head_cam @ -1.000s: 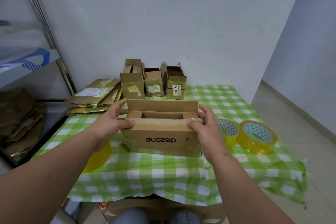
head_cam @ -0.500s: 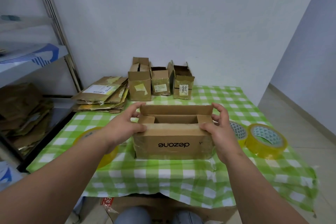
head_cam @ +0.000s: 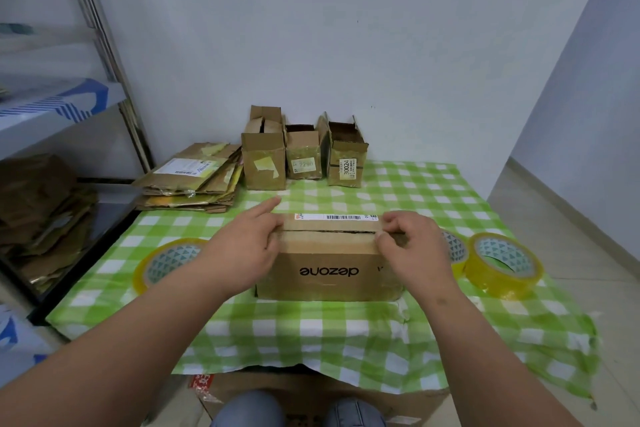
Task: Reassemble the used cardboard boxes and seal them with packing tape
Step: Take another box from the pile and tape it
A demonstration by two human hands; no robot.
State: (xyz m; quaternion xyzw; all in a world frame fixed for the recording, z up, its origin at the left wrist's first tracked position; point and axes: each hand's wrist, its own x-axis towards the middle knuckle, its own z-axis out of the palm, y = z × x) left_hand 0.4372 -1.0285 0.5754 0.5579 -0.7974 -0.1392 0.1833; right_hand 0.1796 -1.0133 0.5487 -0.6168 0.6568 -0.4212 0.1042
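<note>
Box (head_cam: 329, 264) sits mid-counter, near edge; left hand (head_cam: 247, 250) lies flat-fingered on its left top corner, right hand (head_cam: 412, 246) pinches the right flap end, both flaps folded down, seam unsealed. Looks light, empty, worn-soft cardboard, so I'd hold at the corners, not mid-flap. Tape rolls close either side (head_cam: 166, 262) (head_cam: 502, 262); far boxes (head_cam: 304, 156) well apart, counter (head_cam: 311, 333) drops off just in front.

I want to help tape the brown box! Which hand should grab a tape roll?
Probably the right hand: two yellow tape rolls lie right beside it. The left hand can hold the brown cardboard box flaps down.
</note>
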